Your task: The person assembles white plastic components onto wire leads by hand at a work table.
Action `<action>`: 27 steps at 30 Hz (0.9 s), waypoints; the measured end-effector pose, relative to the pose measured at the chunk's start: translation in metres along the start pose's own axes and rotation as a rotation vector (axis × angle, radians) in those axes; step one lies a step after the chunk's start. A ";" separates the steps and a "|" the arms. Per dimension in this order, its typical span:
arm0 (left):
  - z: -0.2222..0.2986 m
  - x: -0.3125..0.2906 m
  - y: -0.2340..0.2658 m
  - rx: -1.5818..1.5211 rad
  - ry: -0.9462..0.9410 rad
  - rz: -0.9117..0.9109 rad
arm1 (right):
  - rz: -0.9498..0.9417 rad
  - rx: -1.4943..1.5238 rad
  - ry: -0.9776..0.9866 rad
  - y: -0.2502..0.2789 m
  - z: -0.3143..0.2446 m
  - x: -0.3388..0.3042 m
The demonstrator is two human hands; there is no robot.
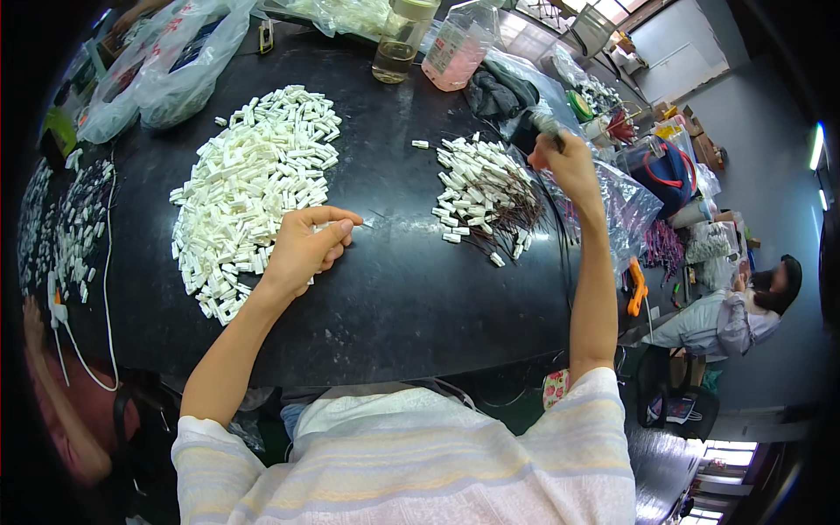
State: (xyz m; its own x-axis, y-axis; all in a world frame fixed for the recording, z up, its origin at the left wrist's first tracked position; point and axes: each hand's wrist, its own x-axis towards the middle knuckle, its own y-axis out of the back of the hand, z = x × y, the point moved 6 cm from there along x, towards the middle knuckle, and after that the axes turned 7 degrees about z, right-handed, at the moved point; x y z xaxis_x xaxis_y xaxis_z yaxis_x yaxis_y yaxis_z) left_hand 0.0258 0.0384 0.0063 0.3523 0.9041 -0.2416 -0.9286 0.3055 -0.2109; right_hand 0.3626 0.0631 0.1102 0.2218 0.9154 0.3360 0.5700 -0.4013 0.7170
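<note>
My left hand [308,249] is over the middle of the black table, thumb and forefinger pinched on a small white plastic connector [367,224]. A short dark strand shows beside its tip. Just left of that hand lies a large heap of white connectors [254,166]. My right hand [569,171] is raised at the right side of the table, its fingers closed. Dark material [544,124] shows at its fingertips, too blurred to name. Black wires [564,249] run down below this hand. Between my hands is a smaller pile of white connectors with brown wires [486,188].
Plastic bags [175,70], a jar of yellowish liquid [398,48] and a pink-filled bottle [459,48] stand along the far side. A white cord [108,262] crosses the left. Orange-handled tool [638,287] lies right. Other people are at left and right.
</note>
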 end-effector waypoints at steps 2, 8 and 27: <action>-0.003 -0.003 -0.002 0.009 0.028 -0.016 | 0.071 0.371 -0.155 -0.004 -0.018 -0.013; -0.016 -0.024 -0.045 -0.078 0.192 -0.292 | -0.287 1.731 -0.671 -0.116 -0.066 -0.073; -0.034 -0.014 -0.036 -0.113 0.237 -0.123 | -0.150 1.665 -0.813 -0.173 -0.101 -0.120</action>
State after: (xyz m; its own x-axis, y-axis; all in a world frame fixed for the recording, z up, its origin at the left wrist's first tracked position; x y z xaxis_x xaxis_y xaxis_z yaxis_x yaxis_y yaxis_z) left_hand 0.0583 0.0046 -0.0153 0.4909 0.7635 -0.4196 -0.8632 0.3610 -0.3530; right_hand 0.1572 0.0192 0.0070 0.0928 0.9263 -0.3651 0.5989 -0.3448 -0.7228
